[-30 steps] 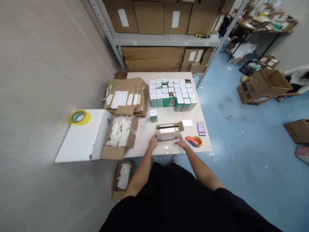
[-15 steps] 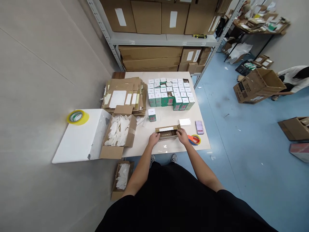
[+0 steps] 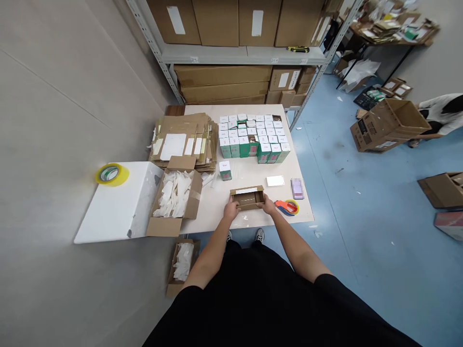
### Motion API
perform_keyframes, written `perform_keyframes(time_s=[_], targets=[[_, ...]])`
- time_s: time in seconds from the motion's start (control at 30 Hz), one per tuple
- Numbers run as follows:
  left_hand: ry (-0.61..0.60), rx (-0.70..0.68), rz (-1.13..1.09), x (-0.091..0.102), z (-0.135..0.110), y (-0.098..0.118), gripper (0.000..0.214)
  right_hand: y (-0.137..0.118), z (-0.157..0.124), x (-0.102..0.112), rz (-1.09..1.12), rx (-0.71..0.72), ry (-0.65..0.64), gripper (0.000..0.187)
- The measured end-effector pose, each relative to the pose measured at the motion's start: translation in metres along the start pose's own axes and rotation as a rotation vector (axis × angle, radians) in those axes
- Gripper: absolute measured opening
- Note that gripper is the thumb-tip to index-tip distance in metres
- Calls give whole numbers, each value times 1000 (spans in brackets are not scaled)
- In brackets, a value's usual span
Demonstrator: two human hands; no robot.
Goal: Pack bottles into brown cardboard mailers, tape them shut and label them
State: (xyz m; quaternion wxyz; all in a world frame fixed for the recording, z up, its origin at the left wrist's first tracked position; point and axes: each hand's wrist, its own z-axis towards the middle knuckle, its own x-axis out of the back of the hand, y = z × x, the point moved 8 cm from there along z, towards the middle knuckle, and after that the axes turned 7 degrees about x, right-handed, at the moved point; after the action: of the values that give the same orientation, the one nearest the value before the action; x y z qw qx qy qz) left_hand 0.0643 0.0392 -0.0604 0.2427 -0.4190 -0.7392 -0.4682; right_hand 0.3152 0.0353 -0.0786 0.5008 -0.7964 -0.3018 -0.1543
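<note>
A small brown cardboard box (image 3: 248, 197) lies near the front edge of the pale table (image 3: 253, 173), its top open toward me. My left hand (image 3: 230, 210) grips its left end and my right hand (image 3: 268, 206) grips its right end, fingers curled on the cardboard. Just behind it stands a single green-and-white carton (image 3: 224, 170). Further back is a block of several matching cartons (image 3: 252, 138).
A red tape dispenser (image 3: 287, 206), a white card (image 3: 275, 180) and a purple pad (image 3: 297, 188) lie right of the box. Flattened cardboard (image 3: 184, 140) and an open box of white packing (image 3: 174, 195) sit left. A yellow tape roll (image 3: 112, 174) rests on a white board. Another person (image 3: 443, 112) crouches far right.
The small box went from closed flaps to lying open-topped; both hands moved inward and onto its ends. My view shifted slightly.
</note>
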Motion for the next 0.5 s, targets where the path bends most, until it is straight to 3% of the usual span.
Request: perform_keyframes(time_s=[0.1,0.3,0.43,0.5], targets=[[30,14,17,2,-6,5,9,-5,3,4,-32,14,-28,77],[120,-21,-84,-1,-34,5,10,-32,-3,28,-271,238,161,71],[212,-107,-152,2,-58,13,12,-51,4,31,-317,277,174,76],[272,-126,-166,8,-72,16,15,-63,11,34,-332,296,188,69]])
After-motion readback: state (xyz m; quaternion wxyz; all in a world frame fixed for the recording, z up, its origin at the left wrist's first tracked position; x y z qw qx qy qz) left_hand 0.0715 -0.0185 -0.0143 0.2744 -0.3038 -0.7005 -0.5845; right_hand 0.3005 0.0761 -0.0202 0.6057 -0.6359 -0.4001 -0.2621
